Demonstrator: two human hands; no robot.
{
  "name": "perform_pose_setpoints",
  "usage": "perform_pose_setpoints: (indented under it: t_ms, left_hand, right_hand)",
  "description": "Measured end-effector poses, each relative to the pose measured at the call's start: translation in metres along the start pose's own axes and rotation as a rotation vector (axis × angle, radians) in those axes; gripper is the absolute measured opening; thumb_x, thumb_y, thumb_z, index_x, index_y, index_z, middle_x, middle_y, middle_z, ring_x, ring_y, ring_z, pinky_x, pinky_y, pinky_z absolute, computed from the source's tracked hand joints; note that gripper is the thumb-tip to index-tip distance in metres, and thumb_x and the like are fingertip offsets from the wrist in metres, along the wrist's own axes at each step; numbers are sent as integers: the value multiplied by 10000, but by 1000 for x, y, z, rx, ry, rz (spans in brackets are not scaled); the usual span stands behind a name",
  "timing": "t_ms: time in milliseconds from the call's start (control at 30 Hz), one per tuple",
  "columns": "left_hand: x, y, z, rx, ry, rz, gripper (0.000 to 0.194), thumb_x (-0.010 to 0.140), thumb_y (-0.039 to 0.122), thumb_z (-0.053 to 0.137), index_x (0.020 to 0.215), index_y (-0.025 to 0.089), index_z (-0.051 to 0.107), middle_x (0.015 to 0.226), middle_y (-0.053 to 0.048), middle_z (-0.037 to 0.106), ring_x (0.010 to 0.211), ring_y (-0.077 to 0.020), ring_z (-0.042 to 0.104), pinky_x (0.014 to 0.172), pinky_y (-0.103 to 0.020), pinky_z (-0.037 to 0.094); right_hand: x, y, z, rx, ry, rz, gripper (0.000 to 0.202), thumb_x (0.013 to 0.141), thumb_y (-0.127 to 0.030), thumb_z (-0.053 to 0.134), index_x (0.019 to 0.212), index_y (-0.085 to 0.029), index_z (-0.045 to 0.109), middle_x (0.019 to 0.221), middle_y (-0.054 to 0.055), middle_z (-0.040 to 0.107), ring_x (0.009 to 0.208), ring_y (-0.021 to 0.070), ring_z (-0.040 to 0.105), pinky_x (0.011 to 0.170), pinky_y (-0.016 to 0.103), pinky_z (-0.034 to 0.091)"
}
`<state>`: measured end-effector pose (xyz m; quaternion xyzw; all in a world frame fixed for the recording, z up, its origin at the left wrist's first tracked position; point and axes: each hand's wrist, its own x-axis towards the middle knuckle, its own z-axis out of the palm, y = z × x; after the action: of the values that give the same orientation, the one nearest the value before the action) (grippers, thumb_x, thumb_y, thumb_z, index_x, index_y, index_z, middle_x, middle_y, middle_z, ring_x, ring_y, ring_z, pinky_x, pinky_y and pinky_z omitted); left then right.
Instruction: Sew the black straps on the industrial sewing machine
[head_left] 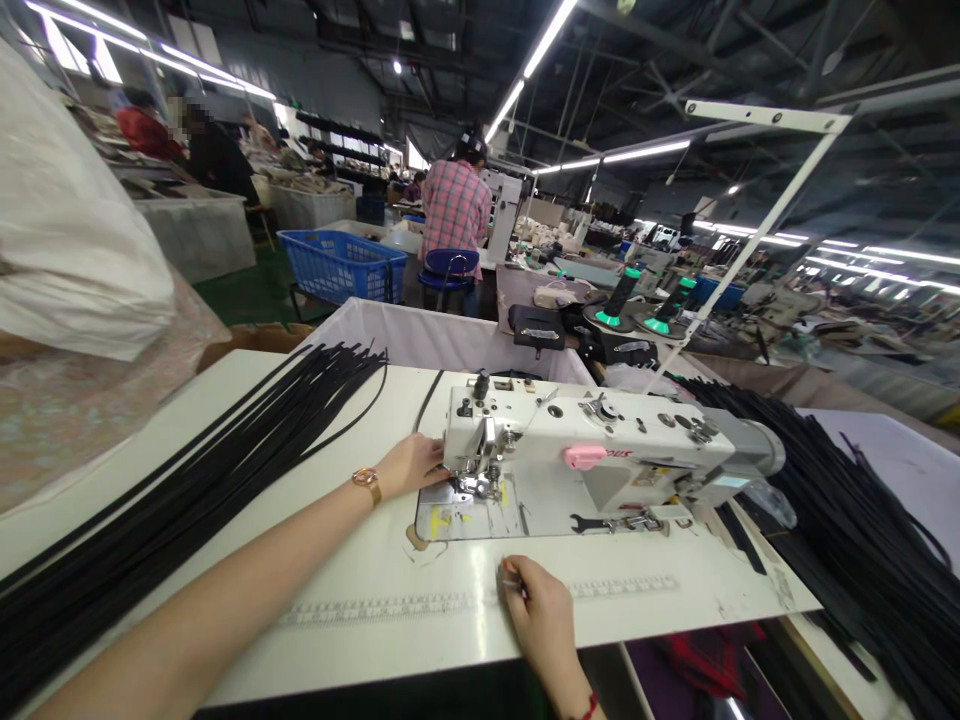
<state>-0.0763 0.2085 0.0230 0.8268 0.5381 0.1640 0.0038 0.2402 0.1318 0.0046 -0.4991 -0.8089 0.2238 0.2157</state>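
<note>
A white sewing machine [540,430] stands on a pale table [352,640]. My left hand [411,464], with a watch on its wrist, reaches to the left end of the machine head, beside the needle area. Its fingertips are partly hidden there, and what they hold, if anything, cannot be made out. Near the table's front edge, my right hand [536,600] is closed over a ruler strip [405,606] on the tabletop, thumb and fingers pinched together around something small and unclear. A black strip [429,398] lies just behind my left hand.
Long black strips [247,450] lie in a bundle on the left, with another bundle [817,480] on the right. A wrench [600,523] lies by the machine base. Behind are thread cones [621,298], a blue basket [341,265] and a seated person [456,205].
</note>
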Motion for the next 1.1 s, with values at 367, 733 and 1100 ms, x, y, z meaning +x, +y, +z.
perform_pose_setpoints:
  t_ms: [367,733,1100]
  left_hand:
    - [-24,11,5,89,-31,70,321,1013,296,388,873,189,656,880,-70,631,751,-175,599,695,-307,477]
    - [-50,60,13,173,-136,-44,176,878,50,519,977,141,631,1026,-134,640,881,-264,631,780,-387,474]
    - [-34,112,16,195,-168,-264,324,825,-56,365,899,96,641,883,-140,656,718,-251,655,640,-373,528]
  right_hand:
    - [1,4,1,6,4,-12,215,865,-219,460,917,-220,668,798,25,715,698,182,640,646,260,411]
    - [1,4,1,-7,0,0,215,865,-208,467,933,-226,671,832,20,728,731,192,654,659,263,413]
    - [-2,2,1,12,21,-6,206,876,-206,470,940,-228,665,824,14,722,735,179,648,669,252,416]
